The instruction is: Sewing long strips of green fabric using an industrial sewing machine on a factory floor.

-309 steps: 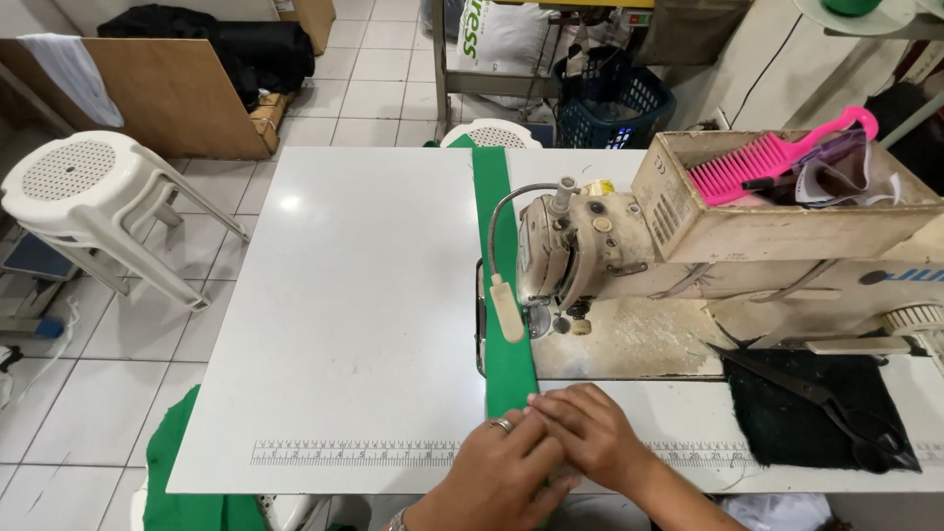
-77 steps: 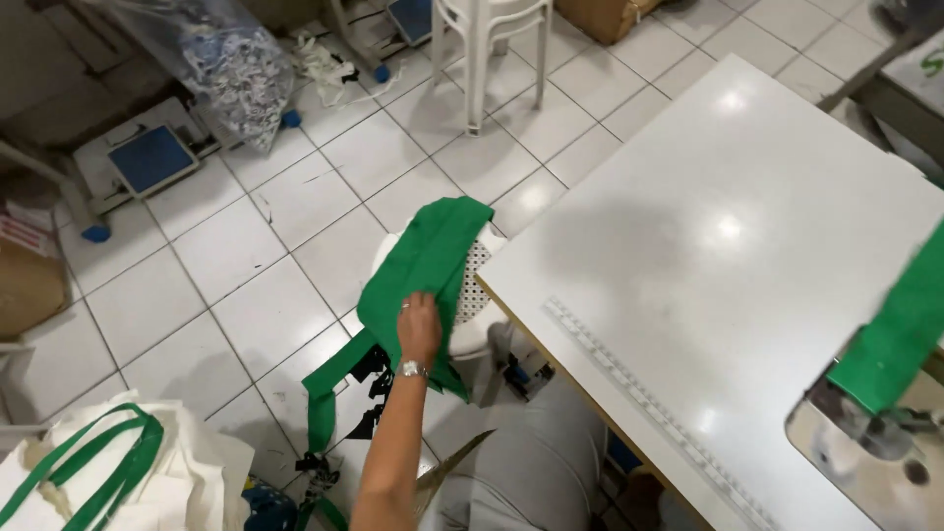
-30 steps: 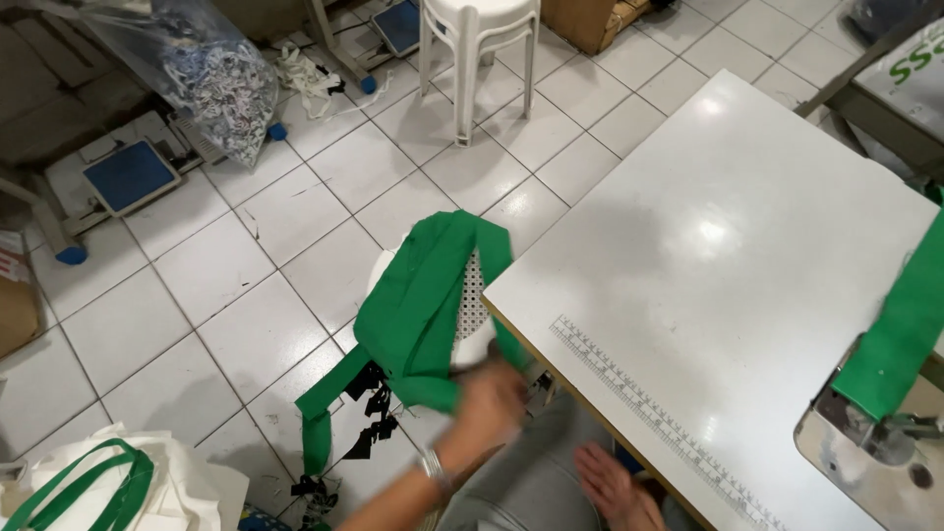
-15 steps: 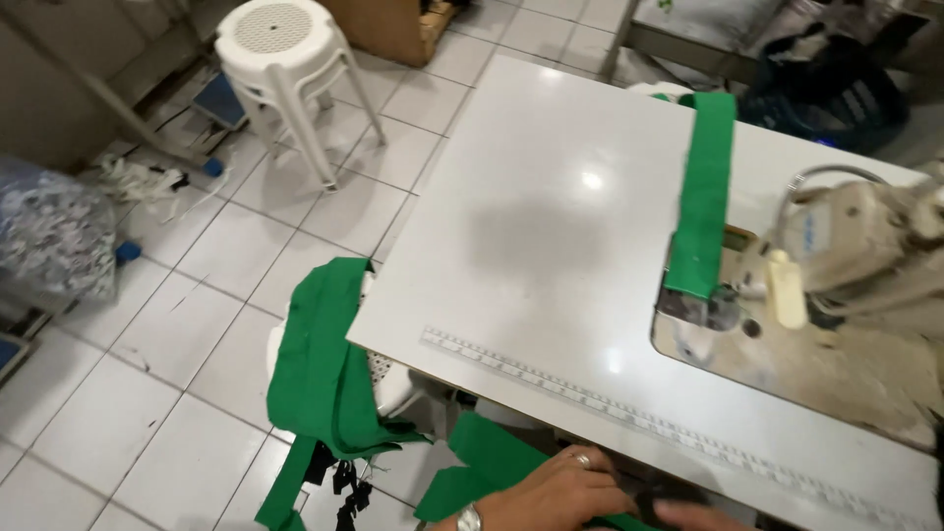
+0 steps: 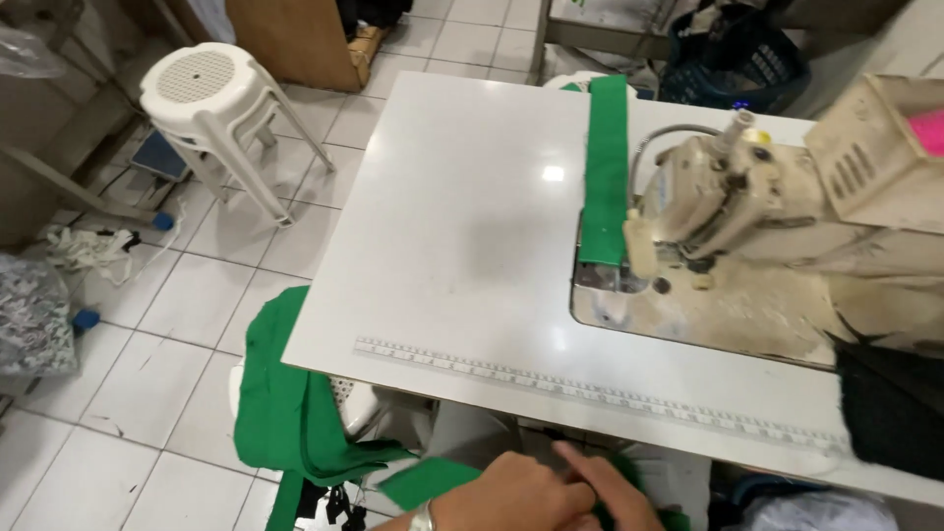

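Note:
Both my hands are low at the bottom edge, below the table's front edge. My left hand (image 5: 511,497) and my right hand (image 5: 619,492) are close together, holding a green fabric piece (image 5: 428,480) over my lap. A green strip (image 5: 605,167) lies on the white table (image 5: 462,226), running under the head of the cream sewing machine (image 5: 728,197). More green fabric (image 5: 285,403) is draped over a stool at the table's left front corner.
A ruler strip (image 5: 590,393) runs along the table's front edge. White plastic stools (image 5: 211,108) stand on the tiled floor to the left. A black cloth (image 5: 890,403) lies at the right. A beige box (image 5: 885,147) with a pink item sits on the machine.
My view has swung from the floor back up to the table. My left hand left the green pile on the stool and joined my right hand, with a green piece now in them.

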